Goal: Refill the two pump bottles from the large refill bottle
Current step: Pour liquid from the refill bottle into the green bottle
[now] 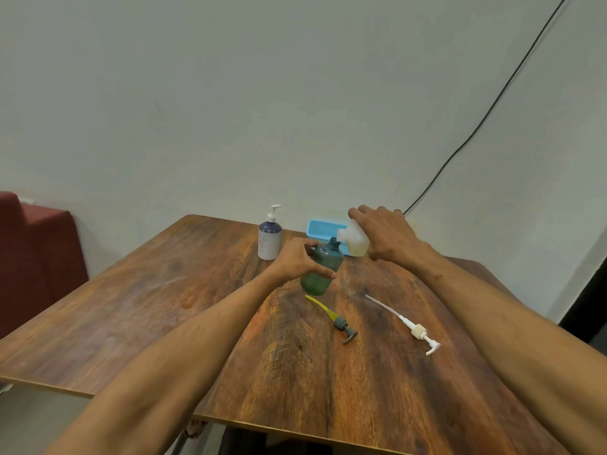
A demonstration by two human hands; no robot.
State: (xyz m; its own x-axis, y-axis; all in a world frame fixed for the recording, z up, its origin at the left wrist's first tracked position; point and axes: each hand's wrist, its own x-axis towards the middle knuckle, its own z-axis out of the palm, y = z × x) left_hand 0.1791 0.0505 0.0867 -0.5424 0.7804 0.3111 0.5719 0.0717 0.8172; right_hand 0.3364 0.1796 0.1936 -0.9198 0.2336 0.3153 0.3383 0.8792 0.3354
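Observation:
My left hand (297, 259) grips a grey-green pump bottle (320, 270) with no pump, holding it upright on the wooden table (164, 307). My right hand (384, 233) holds the translucent white refill bottle (353, 239), tipped with its spout at the green bottle's open neck. A second pump bottle (270, 236), white with a dark blue top and its pump fitted, stands at the back of the table. In front lie two removed pumps: a grey pump (341, 325) with a yellow tube and a white pump (414, 328) with a white tube.
A blue plastic basket (320, 228) sits behind the bottles against the wall. A black cable (486, 116) runs down the wall at the right. A red seat (33, 251) stands left of the table.

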